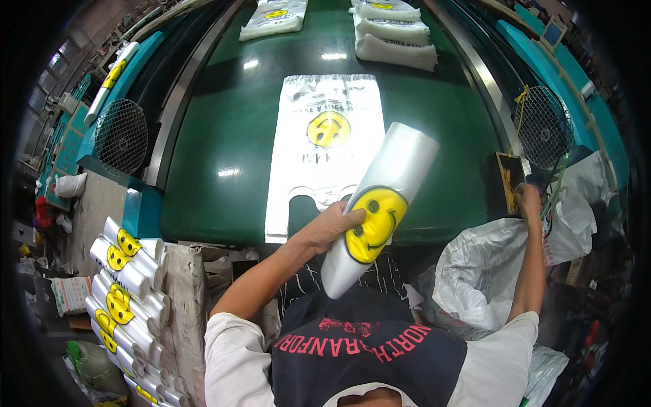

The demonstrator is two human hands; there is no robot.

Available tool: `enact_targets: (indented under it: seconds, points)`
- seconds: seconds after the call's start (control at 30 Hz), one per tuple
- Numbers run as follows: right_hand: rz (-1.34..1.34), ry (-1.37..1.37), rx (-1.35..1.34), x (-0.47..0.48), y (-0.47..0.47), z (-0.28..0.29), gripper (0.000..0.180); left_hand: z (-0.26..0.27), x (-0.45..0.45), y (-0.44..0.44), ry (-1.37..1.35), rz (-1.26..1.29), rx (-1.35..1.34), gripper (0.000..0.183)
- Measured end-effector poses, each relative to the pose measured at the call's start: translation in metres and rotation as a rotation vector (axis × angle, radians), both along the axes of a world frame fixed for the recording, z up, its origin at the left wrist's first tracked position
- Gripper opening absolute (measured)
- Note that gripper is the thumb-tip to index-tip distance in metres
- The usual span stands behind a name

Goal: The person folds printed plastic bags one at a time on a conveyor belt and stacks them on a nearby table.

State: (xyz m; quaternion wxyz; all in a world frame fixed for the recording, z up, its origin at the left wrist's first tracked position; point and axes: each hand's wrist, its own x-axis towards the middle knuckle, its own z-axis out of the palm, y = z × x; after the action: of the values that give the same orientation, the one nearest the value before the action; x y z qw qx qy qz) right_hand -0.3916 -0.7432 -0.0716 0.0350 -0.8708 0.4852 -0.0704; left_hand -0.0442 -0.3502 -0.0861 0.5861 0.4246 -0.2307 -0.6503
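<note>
My left hand (333, 226) grips a rolled bundle of white plastic bags (414, 147) with a yellow smiley print, tilted in front of my chest. Out to the right, my right hand (529, 201) is at a small dark box (489, 188) that holds thin yellow bands (508, 185); whether its fingers have hold of anything cannot be made out. A flat white T-shirt bag (290, 122), printed with a smiley and lettering, lies on the green conveyor belt (218, 147) beyond the roll, its handle end toward me.
More bag stacks (394, 48) (274, 23) lie farther up the belt. Rolled bundles (127, 305) are piled at my left by a worn board (185, 300). Round fan guards (121, 136) (544, 127) flank the belt. A white woven sack (473, 269) gapes below my right arm.
</note>
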Motion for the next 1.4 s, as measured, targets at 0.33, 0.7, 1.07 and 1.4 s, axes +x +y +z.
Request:
enact_targets:
  seconds: [0.33,0.7,1.07,1.4]
  points:
    - [0.899,-0.435,-0.094,0.132,0.116,0.045,0.025,0.03,-0.021,-0.023,-0.16,0.123,-0.137,0.044]
    - [0.905,-0.953,1.662,0.182,0.2,0.029,0.065,0.07,0.022,0.082,-0.772,0.103,-0.411,0.041]
    - [1.106,-0.519,0.734,0.334,0.303,0.039,0.038,0.133,0.101,0.369,-0.912,1.169,0.5,0.052]
    - [1.066,-0.221,-0.024,0.313,0.26,-0.08,0.073,0.08,0.17,0.432,-2.319,0.576,1.646,0.062]
